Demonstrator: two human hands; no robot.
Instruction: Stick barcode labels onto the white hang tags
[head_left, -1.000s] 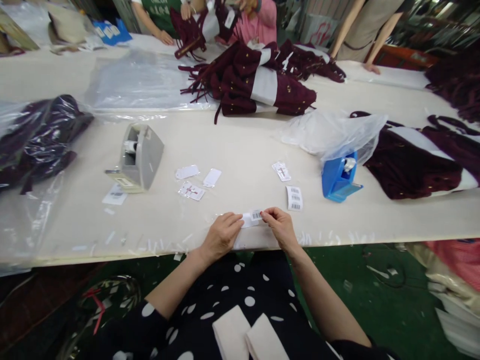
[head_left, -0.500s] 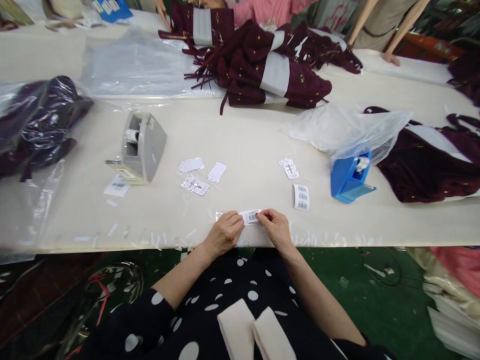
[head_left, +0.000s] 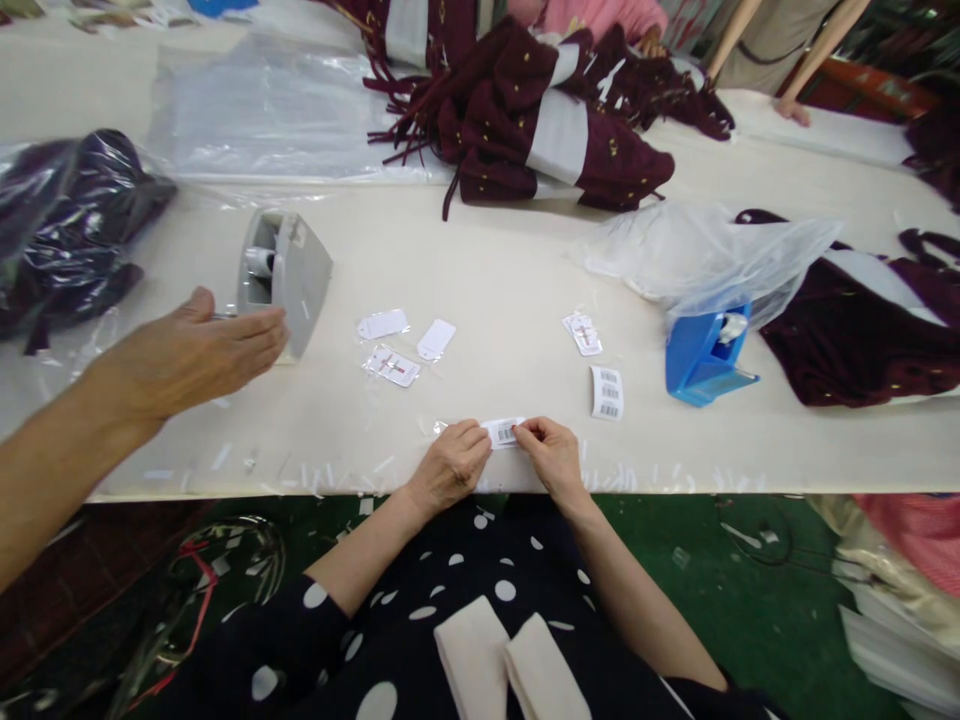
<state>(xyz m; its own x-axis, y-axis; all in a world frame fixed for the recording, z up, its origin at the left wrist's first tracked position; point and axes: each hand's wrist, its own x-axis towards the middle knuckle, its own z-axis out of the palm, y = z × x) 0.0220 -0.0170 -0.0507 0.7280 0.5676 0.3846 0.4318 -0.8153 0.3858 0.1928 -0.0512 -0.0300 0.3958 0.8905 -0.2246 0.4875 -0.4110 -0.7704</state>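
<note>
A small white hang tag (head_left: 491,428) with a barcode sticker (head_left: 507,431) on it lies at the table's near edge, between my two hands. My left hand (head_left: 454,460) is closed on the tag's left end. My right hand (head_left: 551,455) pinches the sticker's right end between thumb and fingertips. Whether the sticker lies fully flat I cannot tell. Several hang tags (head_left: 394,366) in clear sleeves lie ahead to the left. Ahead to the right are another sleeved tag (head_left: 583,335) and a small sheet of barcode stickers (head_left: 607,393).
A co-worker's hand (head_left: 217,350) reaches in from the left beside the grey tape dispenser (head_left: 304,280). A blue tape dispenser (head_left: 694,360) stands at right near maroon garments (head_left: 847,340) and a clear plastic bag (head_left: 697,260). More banded maroon garments (head_left: 487,120) lie across the table.
A co-worker's arm has come in from the left and covers part of the grey tape dispenser. My hands stay on the tag and sticker, almost unmoved.
</note>
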